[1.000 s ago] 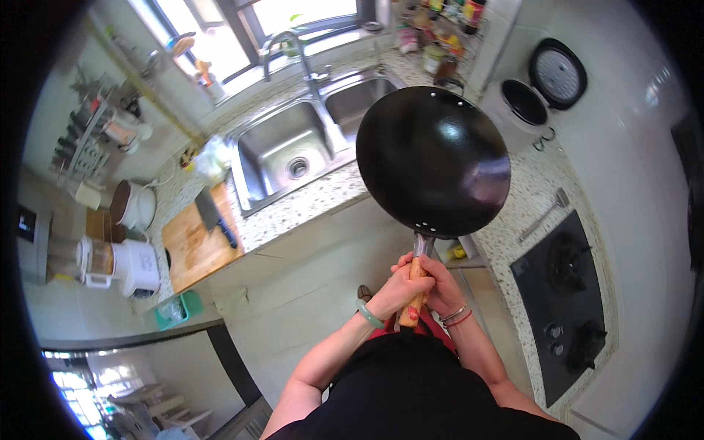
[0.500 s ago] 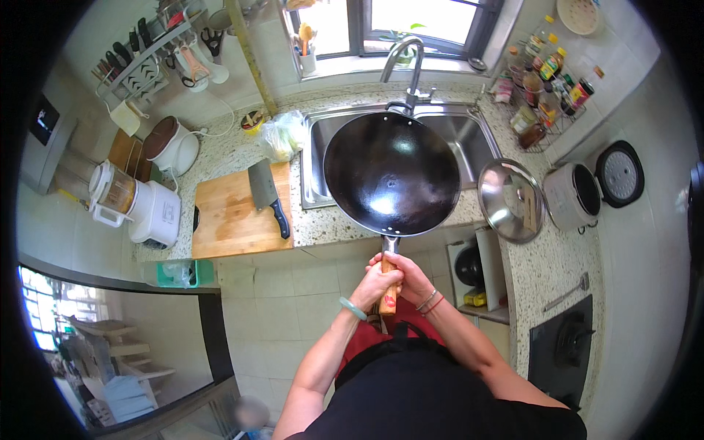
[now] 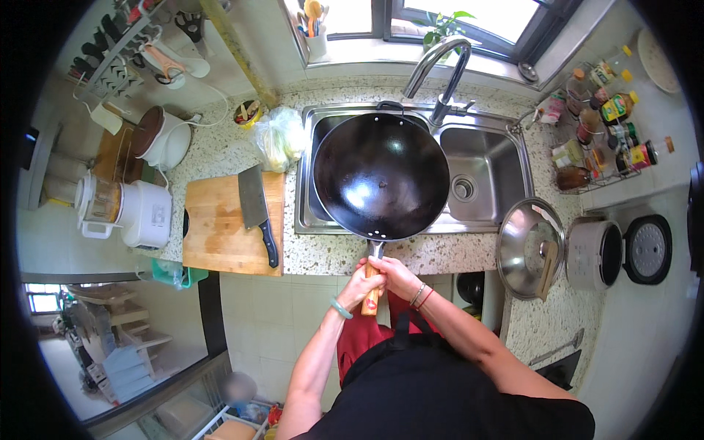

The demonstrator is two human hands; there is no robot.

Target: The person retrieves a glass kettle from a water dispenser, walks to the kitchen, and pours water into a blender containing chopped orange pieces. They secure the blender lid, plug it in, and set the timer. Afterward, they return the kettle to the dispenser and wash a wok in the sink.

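Observation:
A large black wok [image 3: 383,172] hangs over the left basin of the double sink [image 3: 502,165], with its small helper loop toward the back wall. Its inside faces up and looks glossy, perhaps wet. My left hand [image 3: 356,289] and my right hand [image 3: 398,279] are both closed around its wooden handle [image 3: 371,303], the fingers meeting near the metal neck. A jade-coloured bangle circles the left wrist; a bracelet and a red cord circle the right. Behind the wok rises a chrome faucet [image 3: 452,81], its spout beyond the wok's far rim.
Left lies a wooden cutting board [image 3: 211,227] with a cleaver [image 3: 253,198]; a plastic bag of vegetables [image 3: 280,139] sits behind it. Right, a glass lid [image 3: 522,249] lies beside an open rice cooker [image 3: 587,253]. A bottle rack [image 3: 601,183] hangs on the right wall.
My view has moved closer to the sink. The wok has shifted left relative to the sink, so the right basin and its drain now show. Both hands keep their grip on the handle.

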